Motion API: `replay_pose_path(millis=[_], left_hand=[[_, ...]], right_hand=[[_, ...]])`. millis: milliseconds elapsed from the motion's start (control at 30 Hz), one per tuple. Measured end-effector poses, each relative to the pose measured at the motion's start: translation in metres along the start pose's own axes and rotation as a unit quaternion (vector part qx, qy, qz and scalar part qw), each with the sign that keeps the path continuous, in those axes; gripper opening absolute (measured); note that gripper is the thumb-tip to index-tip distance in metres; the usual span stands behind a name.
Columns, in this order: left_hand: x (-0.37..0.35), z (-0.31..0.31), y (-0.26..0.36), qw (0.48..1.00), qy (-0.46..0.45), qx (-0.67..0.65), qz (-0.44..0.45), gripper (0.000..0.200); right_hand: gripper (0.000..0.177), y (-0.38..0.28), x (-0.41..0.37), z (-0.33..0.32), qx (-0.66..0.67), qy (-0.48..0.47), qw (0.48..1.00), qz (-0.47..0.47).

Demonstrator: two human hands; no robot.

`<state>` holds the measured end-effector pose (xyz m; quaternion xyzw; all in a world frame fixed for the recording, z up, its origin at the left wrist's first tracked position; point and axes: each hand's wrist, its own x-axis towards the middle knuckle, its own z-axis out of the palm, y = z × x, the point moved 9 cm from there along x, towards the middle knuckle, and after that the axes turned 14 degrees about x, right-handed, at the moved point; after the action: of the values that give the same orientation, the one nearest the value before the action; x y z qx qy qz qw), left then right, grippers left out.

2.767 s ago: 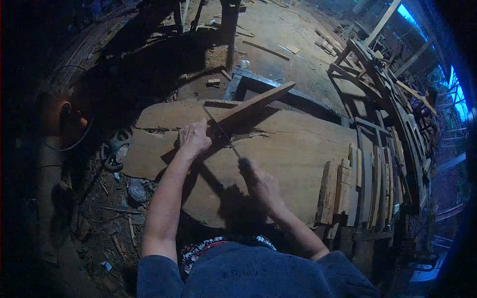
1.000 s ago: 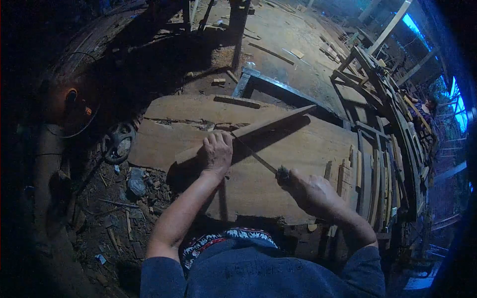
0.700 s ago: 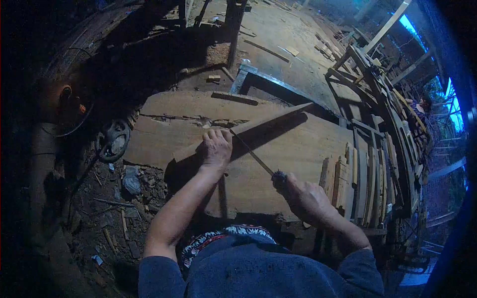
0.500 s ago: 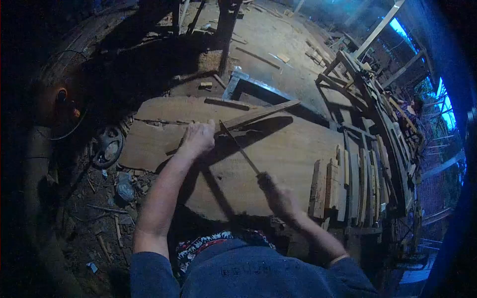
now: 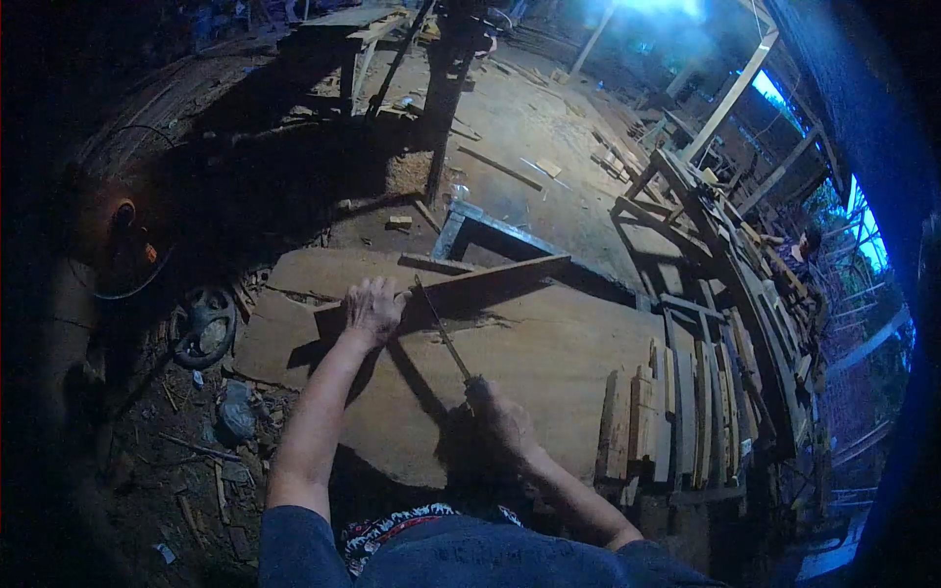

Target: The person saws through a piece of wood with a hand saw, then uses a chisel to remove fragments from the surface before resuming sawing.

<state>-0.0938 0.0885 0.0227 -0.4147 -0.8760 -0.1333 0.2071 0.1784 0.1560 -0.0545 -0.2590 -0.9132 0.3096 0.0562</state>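
Head view, dim light. A long, narrow brown wooden board (image 5: 495,280) is seen above the bench (image 5: 549,343), a broad light-brown wooden slab with cracks and an uneven outline. The board is slanted from near left to far right, and a dark shadow is cast on the slab beside it. Whether it is rested flat or propped cannot be made out.

The near left end of the board is gripped by the left hand (image 5: 372,312), with fingers curled over it. By the right hand (image 5: 510,426), closed in a fist, the dark handle of a thin, straight metal tool (image 5: 447,336) is held. The board is crossed by the tool's shaft just right of the left hand, with the tip pointed far left; whether the two are in contact cannot be determined.

Beyond the board, a short, dark wooden strip (image 5: 436,264) is laid near the slab's far edge, and a grey angular frame (image 5: 510,231) is seen behind it. A dark spoked wheel (image 5: 204,318) is located to the left, among scraps. To the right, several brown wooden battens (image 5: 641,416) are arranged side by side. A person (image 5: 806,245) is partly visible at far right.
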Motion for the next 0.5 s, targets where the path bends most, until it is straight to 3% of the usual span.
replay_pose_path(millis=[67, 167, 233, 300, 400, 467, 500], left_hand=[[0.006, 0.012, -0.004, 0.983, -0.176, -0.023, -0.041, 0.038], [0.008, 0.047, -0.011, 0.972, -0.225, -0.047, -0.039, 0.042], [0.013, 0.029, -0.01, 0.967, -0.238, -0.059, -0.073, 0.045], [0.014, 0.024, -0.012, 0.959, -0.255, -0.073, -0.104, 0.047], [0.017, 0.044, -0.02, 0.946, -0.295, -0.086, -0.103, 0.049], [0.016, 0.085, -0.018, 0.932, -0.33, -0.14, -0.055, 0.053], [0.016, 0.071, -0.016, 0.932, -0.33, -0.139, -0.056, 0.053]], right_hand=[[0.033, 0.013, 0.002, 0.001, 0.168, 0.022, 0.985, -0.015], [0.032, -0.014, 0.015, -0.003, 0.086, -0.017, 0.994, 0.059], [0.033, -0.05, 0.011, -0.023, 0.108, -0.009, 0.991, 0.084], [0.034, -0.046, 0.01, -0.023, 0.131, -0.002, 0.985, 0.113], [0.031, -0.013, 0.017, -0.001, 0.127, -0.009, 0.988, 0.091], [0.028, -0.027, 0.017, -0.017, 0.237, 0.093, 0.965, -0.063], [0.028, -0.033, 0.016, -0.024, 0.238, 0.093, 0.965, -0.064]])
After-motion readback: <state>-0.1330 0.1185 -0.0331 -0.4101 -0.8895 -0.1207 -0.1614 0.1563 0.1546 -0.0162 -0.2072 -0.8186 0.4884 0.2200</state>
